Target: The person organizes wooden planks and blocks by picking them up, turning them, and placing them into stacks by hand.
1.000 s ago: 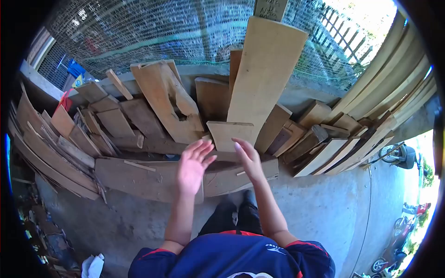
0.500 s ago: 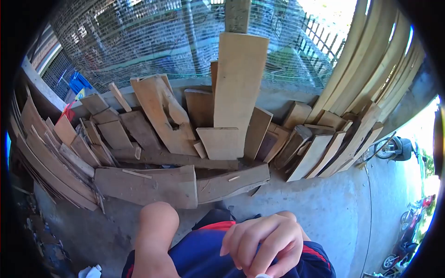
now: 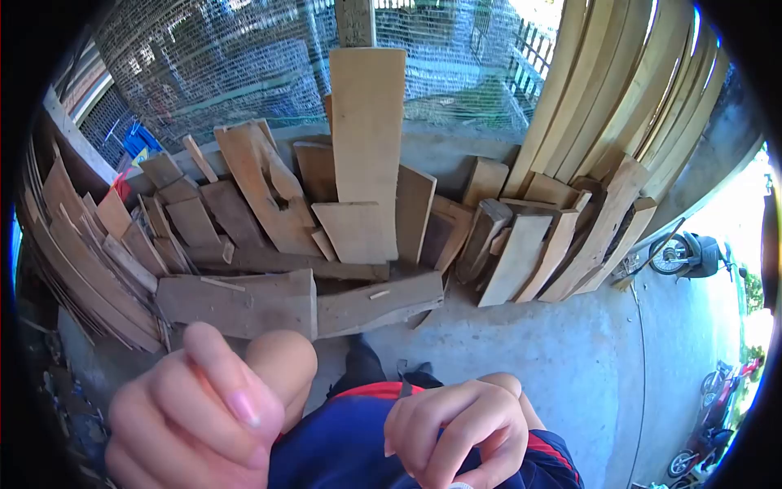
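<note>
My left hand [image 3: 195,416] is raised close to the camera at the lower left, its fingers curled into a loose fist. No object shows in it. My right hand [image 3: 460,432] hangs over the dark blue shorts [image 3: 342,440], fingers bent inward, and nothing sticks out of it. Part of a whitish band [image 3: 461,486] shows at the right wrist. Both hands are apart from the wood. Beyond them, two rough planks [image 3: 236,303] lie end to end on the floor, and a tall pale board [image 3: 366,130] leans upright behind.
Several boards and offcuts [image 3: 269,187] lean along the low wall. Thin curved slabs [image 3: 90,269] stack at the left. Long pale planks [image 3: 603,90] stand at the right. A netting screen [image 3: 228,65] hangs behind. A motorbike [image 3: 696,257] stands farther right on the concrete floor [image 3: 562,367].
My left hand has come into view at the lower left. The right hand keeps its curled shape. The camera's view has shifted, so the boards appear farther left and slightly higher.
</note>
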